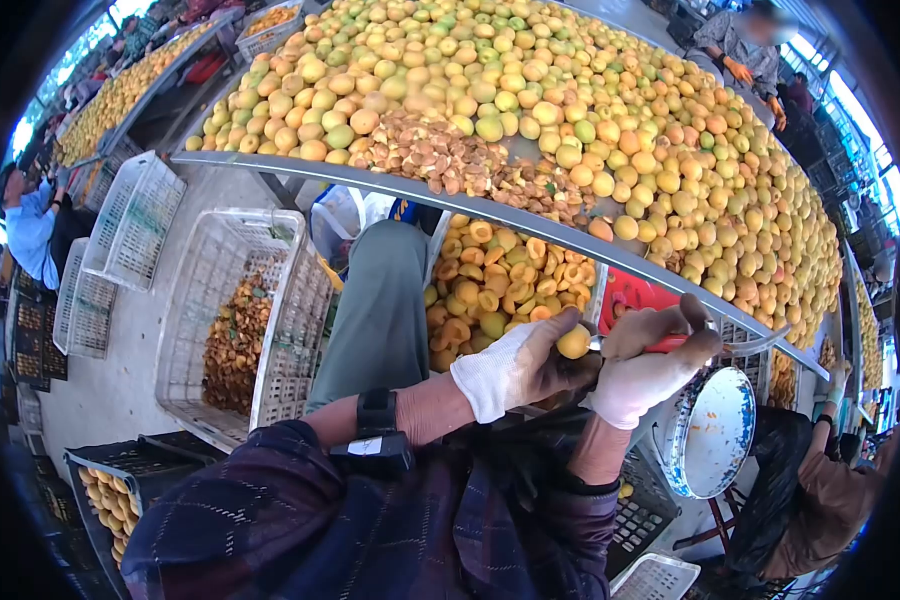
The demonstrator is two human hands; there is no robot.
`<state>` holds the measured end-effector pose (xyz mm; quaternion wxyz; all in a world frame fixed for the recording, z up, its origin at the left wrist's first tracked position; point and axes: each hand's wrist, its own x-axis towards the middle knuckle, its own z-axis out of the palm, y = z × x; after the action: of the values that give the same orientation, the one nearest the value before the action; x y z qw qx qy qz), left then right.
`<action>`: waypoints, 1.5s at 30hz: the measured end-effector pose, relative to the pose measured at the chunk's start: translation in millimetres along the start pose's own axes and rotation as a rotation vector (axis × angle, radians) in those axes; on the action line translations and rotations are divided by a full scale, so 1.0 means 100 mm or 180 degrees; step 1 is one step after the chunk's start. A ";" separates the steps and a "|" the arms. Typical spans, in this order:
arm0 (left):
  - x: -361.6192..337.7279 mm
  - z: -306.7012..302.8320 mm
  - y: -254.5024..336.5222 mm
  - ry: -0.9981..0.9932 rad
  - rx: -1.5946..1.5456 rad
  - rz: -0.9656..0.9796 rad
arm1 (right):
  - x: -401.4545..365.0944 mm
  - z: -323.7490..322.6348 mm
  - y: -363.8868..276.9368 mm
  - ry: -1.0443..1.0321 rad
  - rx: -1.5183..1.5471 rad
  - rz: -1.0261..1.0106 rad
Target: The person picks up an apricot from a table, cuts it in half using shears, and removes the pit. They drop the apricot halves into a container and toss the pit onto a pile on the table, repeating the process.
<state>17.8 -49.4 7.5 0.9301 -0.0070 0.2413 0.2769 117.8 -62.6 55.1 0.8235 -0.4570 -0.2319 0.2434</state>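
Along the left edge of the frame, a seated person (32, 228) in light blue is near two white crates (135, 222). At lower left, a black crate (135, 462) contains orange fruit. At left centre, a large white basket (192, 345) contains a heap of brown scraps (238, 345). To its right is a knee (375, 310) in grey-green trousers.

Across the upper frame, the metal-edged surface (380, 181) carries whole yellow-orange fruit and, near its front edge, a pile of brown pieces (435, 155). Below that edge, at centre, halved fruit (500, 275) fills a container.

Right of centre, the left hand (545, 365), in a soiled white glove, grasps one yellow fruit (573, 342) between its fingers. Beside it, the right hand (655, 360), similarly gloved, is closed around a red-handled tool (667, 343); the tool's metal end is at the fruit. A red container (638, 293) is behind the right hand. Below and right is a chipped white basin (712, 430). At lower right sits a person (820, 490) in brown.
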 end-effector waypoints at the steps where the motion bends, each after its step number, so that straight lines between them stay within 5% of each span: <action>1: -0.01 0.01 0.00 -0.0045 0.0234 -0.0023 | 0.02 0.00 -0.01 0.0001 -0.0001 0.0002; 4: 0.04 -0.23 0.02 -0.0763 0.0686 -0.0608 | 0.05 -0.01 -0.08 -0.0280 0.0135 -0.0074; 8: 0.03 -0.16 0.04 -0.0011 0.0532 -0.0542 | 0.06 -0.03 -0.13 -0.0254 0.0264 -0.0003; 18: 0.01 -0.17 -0.10 0.0008 0.0084 -0.0058 | 0.04 -0.10 0.12 -0.0552 -0.0547 -0.0475; 23: -0.13 -0.03 -0.11 -0.0221 0.0321 0.0287 | 0.05 -0.21 0.11 -0.0531 0.0084 0.0199; 25: -0.14 -0.10 0.00 -0.0475 0.0791 0.0237 | 0.07 -0.21 0.06 -0.0291 0.1114 0.0916; 28: -0.04 -0.15 0.10 -0.0516 0.1524 -0.0002 | 0.16 -0.32 0.18 -0.0876 0.1227 0.1088; 32: 0.11 -0.19 0.04 -0.0490 0.1313 0.0798 | 0.05 -0.20 0.22 -0.1124 0.1269 0.1028; 34: 0.27 -0.19 0.12 0.0227 0.1034 0.0464 | -0.08 -0.04 0.30 -0.0178 -0.0658 -0.0096; 36: 0.29 -0.13 0.19 0.0480 0.1033 0.0542 | -0.03 0.06 0.20 0.0173 0.0205 0.0639; 38: 0.40 -0.29 0.34 0.0446 0.1855 0.0538 | 0.12 -0.03 0.27 -0.0156 -0.0260 0.0490; 39: 0.45 -0.32 0.35 0.0421 0.2207 0.1129 | 0.15 -0.02 0.29 -0.0162 -0.0253 0.0499; 42: 0.41 -0.26 0.37 0.0765 0.2210 0.0942 | 0.22 0.05 0.27 -0.0107 0.0050 0.0437; 45: 0.46 -0.23 0.21 0.0404 0.1250 0.0587 | 0.25 0.15 0.32 -0.0022 0.0093 0.0161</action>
<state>30.2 -11.7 -31.2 0.8673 0.1789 0.3482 0.3076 121.8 -22.8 39.1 0.8228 -0.4499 -0.2194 0.2691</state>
